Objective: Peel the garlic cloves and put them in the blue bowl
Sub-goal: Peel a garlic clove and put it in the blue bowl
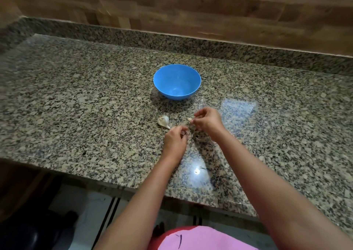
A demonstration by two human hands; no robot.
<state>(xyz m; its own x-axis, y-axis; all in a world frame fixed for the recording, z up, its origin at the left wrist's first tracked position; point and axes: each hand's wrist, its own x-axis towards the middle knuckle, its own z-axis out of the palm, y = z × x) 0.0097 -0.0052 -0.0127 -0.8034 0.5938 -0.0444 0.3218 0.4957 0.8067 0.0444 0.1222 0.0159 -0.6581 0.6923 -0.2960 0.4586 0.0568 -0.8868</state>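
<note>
Presently, head view — the only view I have. My right hand (205,120) pinches one garlic clove (189,119) between thumb and fingertips, held just above the counter (76,97), near the middle of its width and somewhat closer to the front edge than to the back. The clove's pale end pokes out to the left of the fingers, so its long axis runs roughly left-right, along the counter's front edge. My left hand (176,139) sits just beside and slightly nearer the front edge, fingers curled; something small may be between them, perhaps a scrap of skin, but I cannot tell.

Key relation: the blue bowl (177,81) lies straight beyond the right hand, toward the back edge, a little to the left. The right hand is the nearer of the two to it, so I judge the drop would fall to that hand once the skin is off.

Counts: one bowl, nothing visible inside; one clove in hand; one partial garlic bulb (163,121) resting on the counter — left of the clove, near the left hand.
</note>
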